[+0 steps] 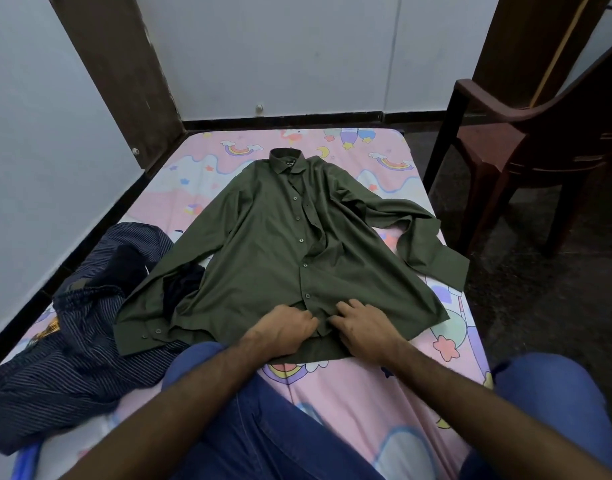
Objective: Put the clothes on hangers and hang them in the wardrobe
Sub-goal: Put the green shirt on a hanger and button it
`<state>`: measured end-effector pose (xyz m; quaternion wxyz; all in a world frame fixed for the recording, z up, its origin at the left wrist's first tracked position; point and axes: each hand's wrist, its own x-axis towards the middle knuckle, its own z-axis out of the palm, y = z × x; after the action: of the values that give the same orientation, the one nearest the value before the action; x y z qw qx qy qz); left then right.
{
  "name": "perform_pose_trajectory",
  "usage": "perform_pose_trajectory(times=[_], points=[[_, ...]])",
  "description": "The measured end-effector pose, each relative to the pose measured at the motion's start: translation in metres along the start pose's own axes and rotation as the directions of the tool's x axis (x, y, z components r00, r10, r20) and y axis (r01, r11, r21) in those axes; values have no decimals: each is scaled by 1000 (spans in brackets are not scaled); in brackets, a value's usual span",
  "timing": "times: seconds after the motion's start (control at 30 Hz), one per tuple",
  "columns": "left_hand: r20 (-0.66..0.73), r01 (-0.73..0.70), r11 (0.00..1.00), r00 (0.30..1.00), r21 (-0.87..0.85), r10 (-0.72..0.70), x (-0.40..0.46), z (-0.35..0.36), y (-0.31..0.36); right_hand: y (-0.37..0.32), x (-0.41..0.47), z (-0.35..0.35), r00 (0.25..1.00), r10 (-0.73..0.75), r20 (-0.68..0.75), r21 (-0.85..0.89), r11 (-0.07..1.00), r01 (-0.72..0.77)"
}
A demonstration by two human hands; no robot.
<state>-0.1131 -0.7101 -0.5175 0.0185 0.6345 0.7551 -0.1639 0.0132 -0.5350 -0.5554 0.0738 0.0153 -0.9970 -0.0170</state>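
A: Step in hand, as I read it — prep, not hanging. The green shirt (280, 237) lies flat on the bed (366, 393), front up, collar at the far end from the hands, hem nearest them.

B: And the hands?

A: Both at the hem, on the button line. The left hand (283, 329) has its fingers curled in and pinching the edge of the front panel; the right hand (361, 327) meets it from the other side, fingers bent onto the cloth just beside the left's. Looks like work on the lowest button — fastening or undoing, I cannot tell which.

B: What does the next move call for?

A: A hanger, by my judgement, and none shows anywhere here. No wardrobe in view either. The shirt would need its collar end opened enough to take the hanger's shoulders, so the hands must travel from hem to collar, the far end from where they sit now.

B: Counts?

A: One green shirt, two sleeves spread: one running out beyond the right hand, one down past the left hand. To the left of the left hand, a dark striped garment (72, 341) in a heap; whether that is one piece or two I cannot say — a darker fold sits in it. The green shirt's sleeve overlaps that heap. One brown chair (526, 143), far beyond the right hand, off the bed. Hangers: zero seen.
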Motion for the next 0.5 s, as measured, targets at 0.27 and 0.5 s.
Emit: perform_pose_trajectory(times=[0.27,0.5], points=[[182,-196,954,954,-227,239,-14,-17,11,9,-5,-23,982,-35,186,578,812,-80],[183,-115,877,958,-466,222,-21,-18,-4,-11,-19,-26,909,-250,334,488,871,60]])
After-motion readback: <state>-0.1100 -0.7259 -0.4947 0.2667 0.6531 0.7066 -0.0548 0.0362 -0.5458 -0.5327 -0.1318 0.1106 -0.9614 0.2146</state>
